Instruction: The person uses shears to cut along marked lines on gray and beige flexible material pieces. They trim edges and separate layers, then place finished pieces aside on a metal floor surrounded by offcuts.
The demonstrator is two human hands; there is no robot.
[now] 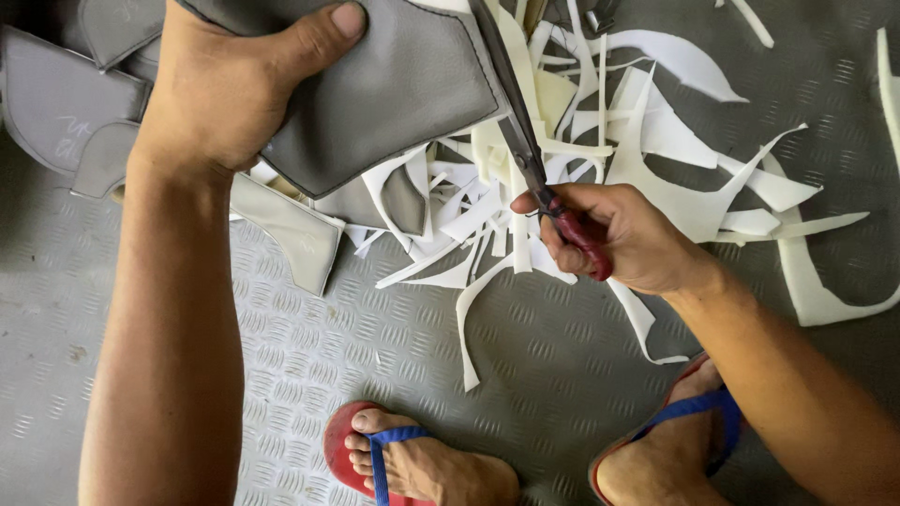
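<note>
Your left hand [220, 89] is closed on a grey panel [394, 89], thumb pressed across its upper face and the fingers hidden behind it; the panel hangs in the air at the top of the view, above the floor [375, 365], with its curved lower edge pointing down toward the scraps. Your right hand [623, 234] is wrapped tight round the red handles of the scissors [530, 159], fingers curled through and over them. The blades run up and to the left from that hand, lying right along the panel's right edge; you cannot tell from here whether the blades have the edge between them or merely lie against it.

Under and behind the scissors lies a heap of white strips [600, 141], thin curved offcuts spread over the grey ribbed floor, with longer ones trailing toward your feet and out to the right. Among them sit a few grey offcuts [286, 225], one just below the held panel. At the upper left, partly behind your left forearm, rests a stack of grey pieces [56, 103] with stitched edges.

Low in the view your feet wear red sandals [342, 440] with blue straps, flat on the floor, well apart from the heap
</note>
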